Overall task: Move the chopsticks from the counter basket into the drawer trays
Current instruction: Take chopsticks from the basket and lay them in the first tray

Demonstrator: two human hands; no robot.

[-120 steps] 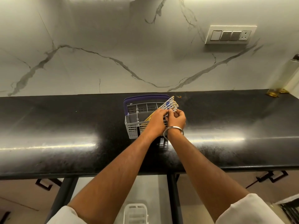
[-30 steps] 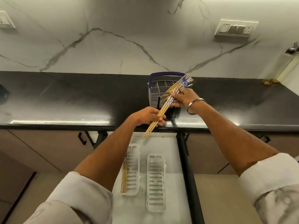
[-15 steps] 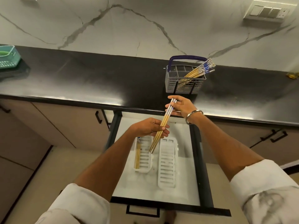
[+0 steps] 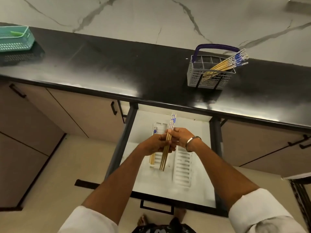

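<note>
Chopsticks (image 4: 165, 148), a small bundle, gripped by both hands over the open drawer (image 4: 168, 190): left hand (image 4: 156, 145) curled round the middle, right hand (image 4: 180, 137) pinching just above. Tips hang over left tray (image 4: 158, 159), which has a few sticks in already. Right tray (image 4: 182, 167) beside it. More chopsticks (image 4: 227, 62) lean in grey basket (image 4: 208, 78) w/ purple handle on black surface (image 4: 117, 68).

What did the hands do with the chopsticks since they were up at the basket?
Both hands, left hand and right hand, carried a few chopsticks down over the left tray in the open drawer. The grey basket stayed on the counter.
</note>
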